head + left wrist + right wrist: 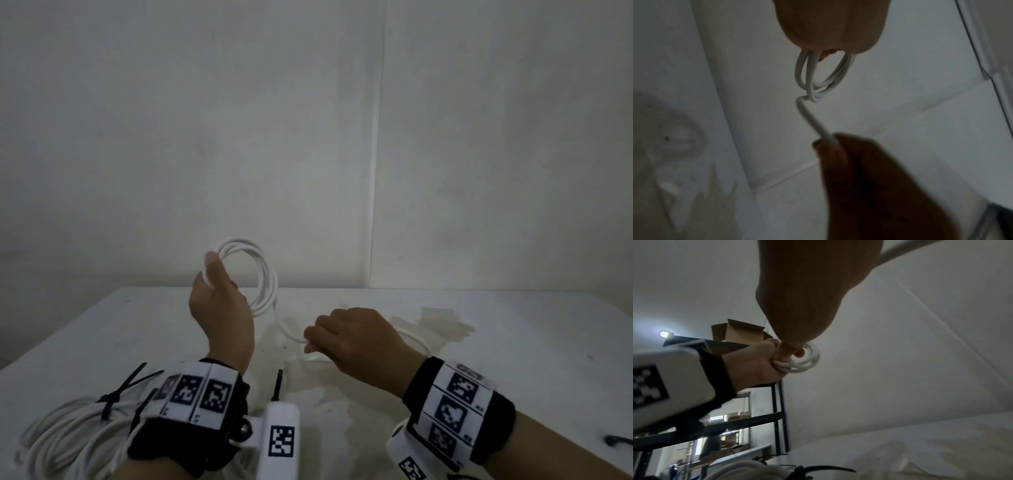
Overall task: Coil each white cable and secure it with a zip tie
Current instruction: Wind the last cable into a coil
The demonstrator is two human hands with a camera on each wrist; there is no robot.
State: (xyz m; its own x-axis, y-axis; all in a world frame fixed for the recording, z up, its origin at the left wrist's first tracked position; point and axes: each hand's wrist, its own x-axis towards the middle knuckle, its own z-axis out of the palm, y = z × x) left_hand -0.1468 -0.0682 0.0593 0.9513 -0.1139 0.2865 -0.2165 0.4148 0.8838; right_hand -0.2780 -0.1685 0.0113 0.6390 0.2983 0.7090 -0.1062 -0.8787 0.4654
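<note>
The white bench point(513, 342) fills the lower part of the head view, its surface marked with pale brownish stains near the middle. At its near-left corner lies a bundle of coiled white cables point(61, 431), already cinched with black zip ties point(113, 397) whose tails stick up — so at least part of the job looks finished, though how many cables are in that bundle cannot be told. Another black zip tie point(276, 385) lies loose on the bench between the two wrists, presumably waiting for the coil now being made.

That coil point(255, 274) is held up above the bench by the left hand point(219, 305), whose grip is clamped around several loops of the white cable at the coil's left side. From the coil's lower edge a free length of cable point(291, 334) runs down and right to the right hand point(346, 339), whose grip is pinched on the strand; beyond it a remaining stretch curves over the bench behind that hand.

By my reading, this cable is mostly wound — a few turns gathered, a short tail left to feed in. What remains is the last loop or two, then wrapping and tightening a tie around it.
</note>
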